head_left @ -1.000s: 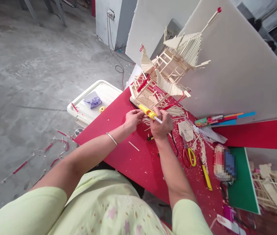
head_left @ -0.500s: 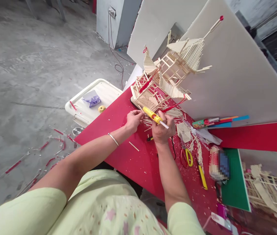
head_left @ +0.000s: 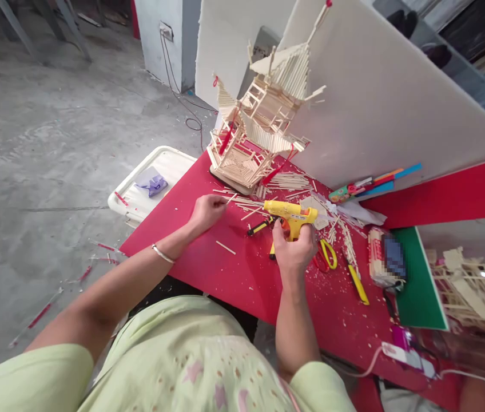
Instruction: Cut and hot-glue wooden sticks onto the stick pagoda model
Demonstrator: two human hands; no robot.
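Observation:
My left hand (head_left: 209,213) pinches a thin wooden stick (head_left: 231,198) between thumb and fingertips, just above the red tabletop (head_left: 242,280). In my right hand (head_left: 296,249) is a yellow hot glue gun (head_left: 289,212), its nozzle pointing left toward the stick; the two look apart. Beyond both hands stands a pagoda model (head_left: 246,166) built of thin sticks, with red tassels hanging from its roof corners. Loose sticks (head_left: 289,181) lie in front of the model. Pliers with black and yellow handles (head_left: 260,228) rest under the glue gun, partly hidden.
Scissors (head_left: 329,254) and a yellow-handled tool (head_left: 357,284) lie to the right among scraps. Farther right are a green board (head_left: 420,286), a power strip (head_left: 409,359) and another stick model (head_left: 478,292). A white board (head_left: 354,114) stands behind. A white stool (head_left: 135,177) is at left.
My hands have drawn apart and away from the model. The glue gun has turned from pointing at the model's base to lying sideways, nozzle left. The view has shifted too.

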